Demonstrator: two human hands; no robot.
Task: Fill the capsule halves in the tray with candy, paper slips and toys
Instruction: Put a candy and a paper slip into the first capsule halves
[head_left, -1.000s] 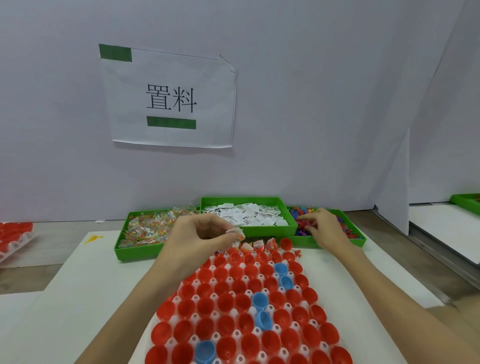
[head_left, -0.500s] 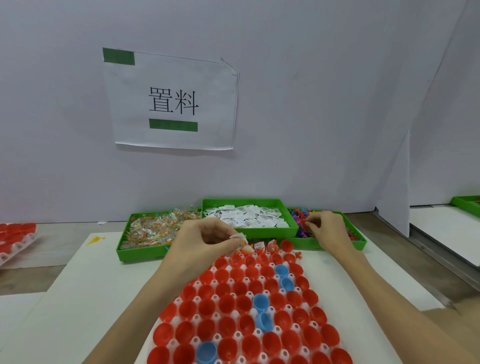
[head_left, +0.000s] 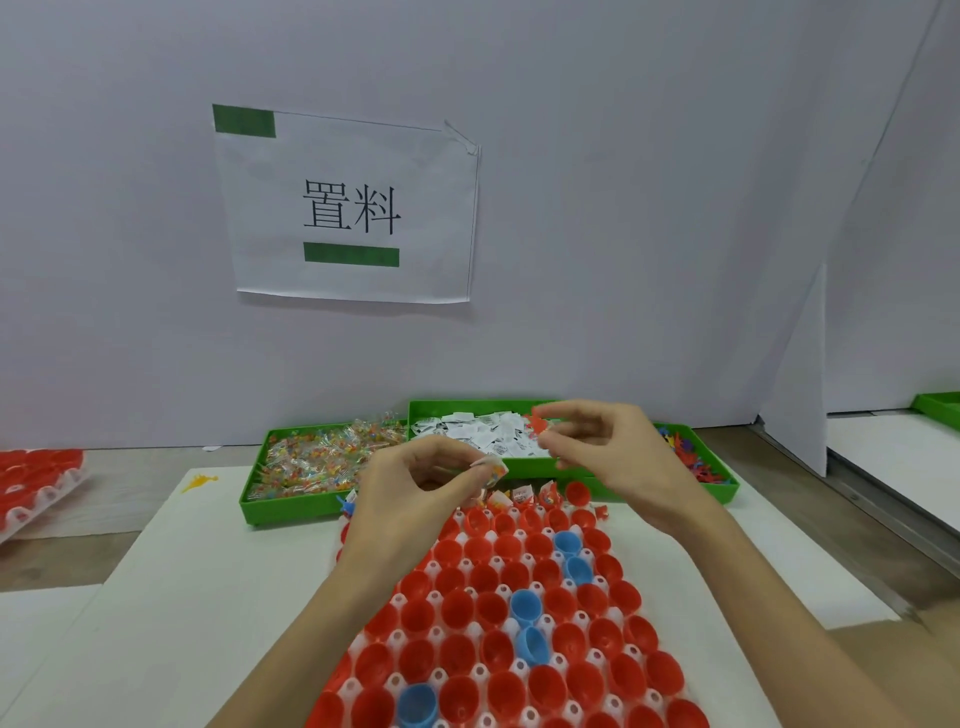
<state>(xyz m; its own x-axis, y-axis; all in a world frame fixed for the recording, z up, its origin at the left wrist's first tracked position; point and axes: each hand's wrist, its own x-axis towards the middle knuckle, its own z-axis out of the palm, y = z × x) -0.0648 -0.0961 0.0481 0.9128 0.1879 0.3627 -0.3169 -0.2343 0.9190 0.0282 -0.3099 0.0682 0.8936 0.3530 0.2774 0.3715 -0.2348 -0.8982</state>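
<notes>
A white tray (head_left: 363, 642) holds several red capsule halves (head_left: 457, 605) and a few blue ones (head_left: 525, 605). The far row has wrappers and slips in its halves. My left hand (head_left: 415, 488) hovers over the tray's far left corner and pinches a small candy packet (head_left: 496, 467) with a paper slip. My right hand (head_left: 608, 452) hangs above the far row and pinches a red toy (head_left: 537, 426) between thumb and fingertips. Behind the tray stand three green bins: candy (head_left: 317, 457), paper slips (head_left: 480, 434) and toys (head_left: 693, 460).
A grey wall with a taped paper sign (head_left: 350, 208) rises right behind the bins. Another tray of red capsule halves (head_left: 36, 478) lies at the far left. A small yellow toy (head_left: 200, 480) lies on the white board left of the candy bin.
My right hand has left the toy bin and moved left and up with a red toy, ending over the slip bin's front edge. My left hand has barely moved.
</notes>
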